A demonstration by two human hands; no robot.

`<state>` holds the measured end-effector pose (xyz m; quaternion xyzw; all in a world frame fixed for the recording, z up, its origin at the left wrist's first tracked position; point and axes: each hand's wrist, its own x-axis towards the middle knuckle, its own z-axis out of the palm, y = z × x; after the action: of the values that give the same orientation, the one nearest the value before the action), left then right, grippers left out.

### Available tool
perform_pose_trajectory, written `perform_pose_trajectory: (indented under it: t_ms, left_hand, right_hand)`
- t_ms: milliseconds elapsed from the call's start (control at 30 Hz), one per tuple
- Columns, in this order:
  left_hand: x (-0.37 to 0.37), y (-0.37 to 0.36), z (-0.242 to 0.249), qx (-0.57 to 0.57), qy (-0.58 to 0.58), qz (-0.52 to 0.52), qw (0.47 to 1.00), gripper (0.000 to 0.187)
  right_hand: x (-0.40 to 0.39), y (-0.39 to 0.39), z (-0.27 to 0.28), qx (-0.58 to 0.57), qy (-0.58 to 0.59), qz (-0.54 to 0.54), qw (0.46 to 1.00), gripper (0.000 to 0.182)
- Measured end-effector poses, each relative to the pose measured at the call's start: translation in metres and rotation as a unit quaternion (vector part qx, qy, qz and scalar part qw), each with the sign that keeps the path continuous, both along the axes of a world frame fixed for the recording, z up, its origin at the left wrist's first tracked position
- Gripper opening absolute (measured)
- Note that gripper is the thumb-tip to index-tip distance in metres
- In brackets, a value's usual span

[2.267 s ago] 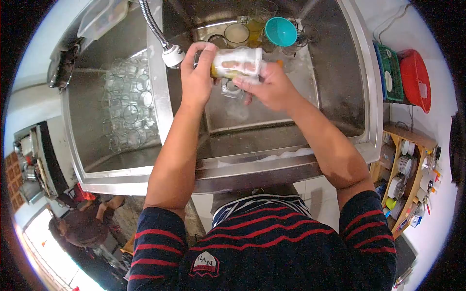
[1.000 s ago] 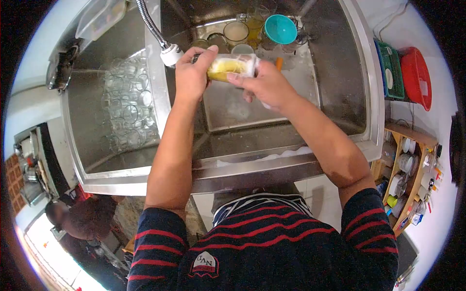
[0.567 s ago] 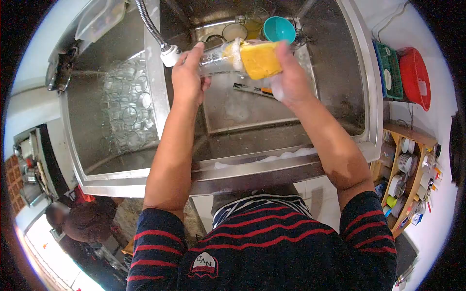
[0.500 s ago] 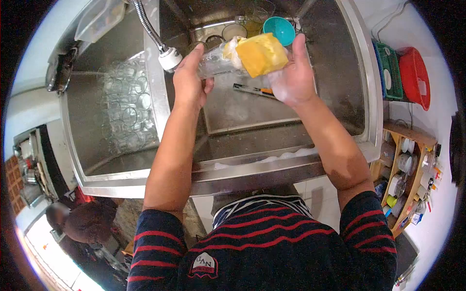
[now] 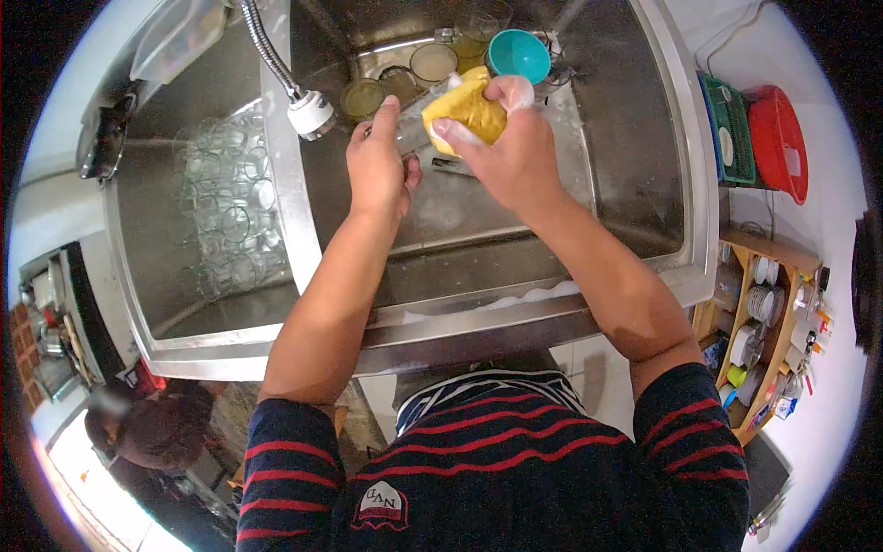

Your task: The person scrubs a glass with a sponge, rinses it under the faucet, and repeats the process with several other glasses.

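Over the right basin of a steel sink [image 5: 635, 184], my left hand [image 5: 377, 175] is closed round a clear drinking glass [image 5: 414, 136] lying on its side. My right hand [image 5: 515, 147], with suds on its fingers, grips a yellow sponge [image 5: 469, 112] that is wrapped about the glass's far end and hides it. Below the sponge, a dark-handled tool [image 5: 452, 167] lies on the basin floor, partly covered by my right hand. Behind my hands stand a teal bowl [image 5: 519, 57] and several glasses [image 5: 433, 63].
Many rinsed-looking glasses [image 5: 235, 216] fill the left basin. A faucet head on a flexible hose [image 5: 311, 114] hangs over the divider. Suds [image 5: 529, 296] lie along the front edge. Right are a red basket [image 5: 777, 143] and a dish shelf [image 5: 763, 313]. Another person [image 5: 166, 428] is at lower left.
My right hand has turned over from palm-up and folded the sponge round the glass's end. The sponge has moved slightly left and down, and more of the glasses behind shows.
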<state>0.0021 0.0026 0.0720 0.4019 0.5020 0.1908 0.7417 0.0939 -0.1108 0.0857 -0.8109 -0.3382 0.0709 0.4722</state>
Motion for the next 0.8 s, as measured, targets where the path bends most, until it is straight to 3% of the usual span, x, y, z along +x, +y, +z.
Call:
perform_pose_trajectory:
  t_ms: [67, 133, 167, 200, 233, 267, 300, 333, 367, 400, 433, 467, 500, 533, 567, 600, 633, 667, 700, 733, 767, 800]
  left_hand:
    - [-0.002, 0.0, -0.003, 0.0, -0.01, 0.001, 1.0, 0.044]
    - [-0.006, 0.001, -0.007, 0.05, -0.059, -0.006, 0.997, 0.037]
    - [-0.006, 0.002, -0.014, 0.049, -0.059, -0.009, 0.997, 0.037]
    - [-0.003, 0.003, -0.017, 0.226, -0.044, -0.029, 0.973, 0.035]
    - [0.001, 0.003, -0.019, 0.396, -0.03, -0.045, 0.917, 0.034]
    - [0.0, 0.002, -0.021, 0.396, -0.032, -0.045, 0.917, 0.034]
    - [-0.002, -0.001, -0.008, 0.528, -0.044, -0.086, 0.844, 0.032]
    - [-0.003, -0.003, -0.001, 0.647, -0.055, -0.125, 0.75, 0.03]
    - [-0.001, -0.002, -0.004, 0.678, -0.081, -0.137, 0.718, 0.03]
    - [0.001, -0.005, -0.004, 0.677, -0.082, -0.136, 0.719, 0.03]
    - [0.002, -0.01, -0.003, 0.522, -0.099, -0.13, 0.837, 0.032]
    - [0.003, -0.012, -0.003, 0.349, -0.113, -0.119, 0.923, 0.033]
    - [0.001, -0.008, -0.003, 0.35, -0.113, -0.119, 0.922, 0.033]
    - [-0.002, -0.001, -0.004, 0.141, -0.146, -0.142, 0.969, 0.036]
    - [-0.003, 0.003, -0.005, -0.074, -0.172, -0.157, 0.97, 0.038]
    - [-0.004, 0.002, -0.003, -0.074, -0.172, -0.156, 0.97, 0.038]
    - [-0.004, 0.002, 0.001, 0.052, -0.118, -0.185, 0.974, 0.041]
    - [-0.004, 0.001, 0.003, 0.175, -0.064, -0.211, 0.96, 0.044]
    - [-0.003, 0.0, 0.003, 0.174, -0.064, -0.209, 0.96, 0.044]
    - [-0.004, -0.001, 0.002, 0.422, -0.06, -0.217, 0.878, 0.044]
    - [-0.003, -0.002, 0.001, 0.643, -0.052, -0.212, 0.734, 0.045]
    - [-0.002, -0.004, 0.002, 0.642, -0.052, -0.212, 0.735, 0.045]
  right_hand:
    - [-0.002, 0.004, -0.004, 0.026, 0.017, -0.009, 0.999, 0.052]
    - [0.0, 0.007, -0.01, 0.052, 0.035, -0.019, 0.998, 0.049]
    - [0.004, 0.009, -0.014, 0.128, 0.158, -0.016, 0.979, 0.044]
    - [0.008, 0.01, -0.014, 0.201, 0.276, -0.013, 0.94, 0.039]
    - [0.013, 0.01, -0.013, 0.201, 0.274, -0.015, 0.94, 0.039]
    - [0.018, 0.01, -0.011, 0.231, 0.373, -0.053, 0.897, 0.036]
    - [0.022, 0.01, -0.01, 0.258, 0.469, -0.091, 0.84, 0.033]
    - [0.025, 0.007, -0.011, 0.257, 0.469, -0.093, 0.84, 0.033]
    - [0.028, 0.003, -0.012, 0.255, 0.475, -0.086, 0.838, 0.032]
    - [0.03, 0.001, -0.009, 0.253, 0.482, -0.077, 0.835, 0.032]
    - [0.03, -0.002, -0.007, 0.252, 0.481, -0.076, 0.836, 0.032]
    - [0.028, -0.004, -0.003, 0.208, 0.33, -0.045, 0.92, 0.031]
    - [0.026, -0.005, 0.0, 0.158, 0.169, -0.014, 0.973, 0.029]
    - [0.025, -0.005, -0.004, 0.158, 0.17, -0.016, 0.973, 0.029]
    - [0.022, -0.004, -0.01, 0.19, 0.143, 0.004, 0.971, 0.028]
    - [0.022, -0.002, -0.012, 0.222, 0.116, 0.025, 0.968, 0.027]
    - [0.024, -0.001, -0.012, 0.223, 0.116, 0.024, 0.968, 0.027]
    - [0.025, -0.001, -0.011, 0.227, 0.195, -0.014, 0.954, 0.028]
    - [0.027, 0.0, -0.01, 0.23, 0.272, -0.049, 0.933, 0.029]
    - [0.03, 0.002, -0.01, 0.228, 0.272, -0.046, 0.934, 0.029]
    - [0.035, 0.002, -0.011, 0.23, 0.372, -0.078, 0.896, 0.03]
    - [0.038, 0.002, -0.011, 0.227, 0.468, -0.111, 0.847, 0.031]
